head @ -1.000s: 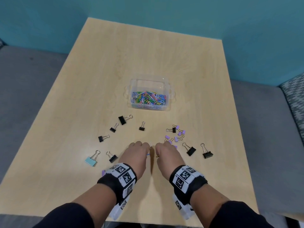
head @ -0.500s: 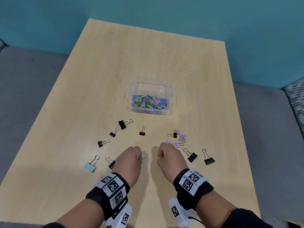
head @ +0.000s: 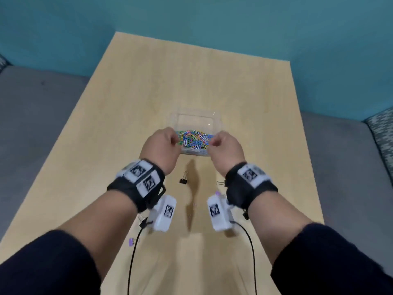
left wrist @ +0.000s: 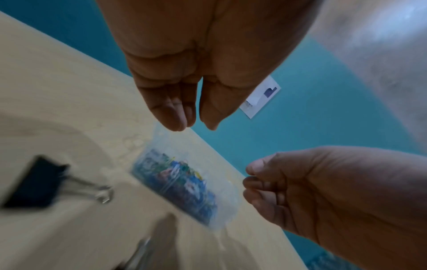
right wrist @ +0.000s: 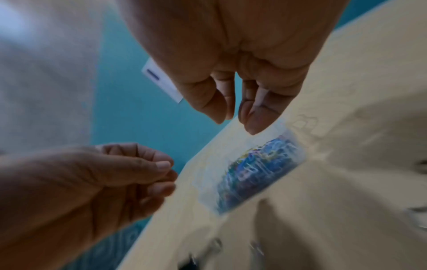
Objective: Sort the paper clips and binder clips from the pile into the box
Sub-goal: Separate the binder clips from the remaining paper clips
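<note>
Teal wall backs the table; your left hand and right hand hover at the box, fingertips pinched; contents unclear. Judged: drop step; next, fetch the binder clip.

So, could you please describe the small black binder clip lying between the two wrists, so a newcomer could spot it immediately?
Start at the clear box of coloured paper clips mid-table. Come straight toward the person: the black binder clip lies alone on bare wood between the wrists. Unlike the others, nothing covers it.
</note>
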